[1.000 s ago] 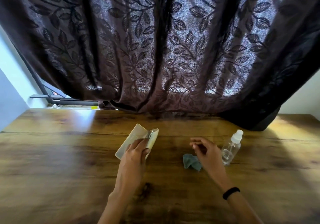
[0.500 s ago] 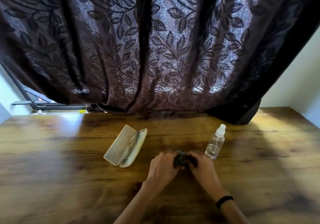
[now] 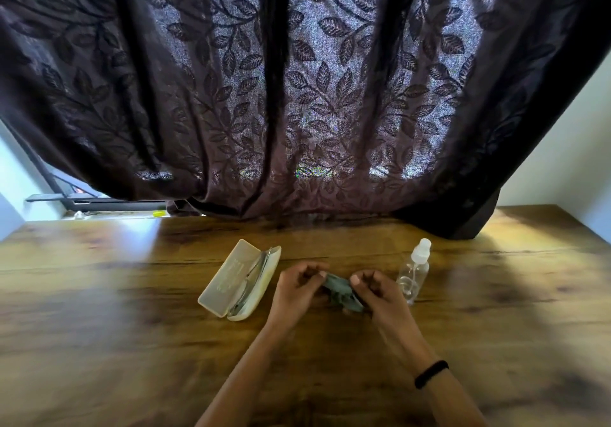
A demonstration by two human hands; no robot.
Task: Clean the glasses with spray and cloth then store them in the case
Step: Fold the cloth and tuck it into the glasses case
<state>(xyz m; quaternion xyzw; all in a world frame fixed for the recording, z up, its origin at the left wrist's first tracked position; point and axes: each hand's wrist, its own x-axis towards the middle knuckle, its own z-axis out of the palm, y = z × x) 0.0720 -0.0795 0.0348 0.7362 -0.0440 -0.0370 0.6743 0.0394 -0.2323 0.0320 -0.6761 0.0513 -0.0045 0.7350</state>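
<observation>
Nearest the camera, 2 bare forearms reach forward over the wooden surface (image 3: 99,344), the right one wearing a black wristband (image 3: 431,373). The left hand (image 3: 297,289) and the right hand (image 3: 377,291) each pinch an end of the grey-green cloth (image 3: 340,292), which hangs crumpled between them just above the wood. The cloth looks thin, soft and very light, so it should bunch and slip easily; taking it by the edges or corners would spread it flat enough to wipe with.

Just left of the hands lies the pale case (image 3: 238,279), open, with the glasses (image 3: 254,276) resting folded inside it. They appear slender and metal-framed, probably fragile at the hinges and easy to smear on the lenses; the frame or bridge seems the safest place to lift them.

Just right of the hands stands the clear spray bottle (image 3: 413,276), upright, capped in white, light and easy to tip. It sits close to the right hand, so a careless sweep could knock it.

Beyond, a dark leaf-patterned curtain (image 3: 297,96) drapes onto the far edge, clear of the work.
</observation>
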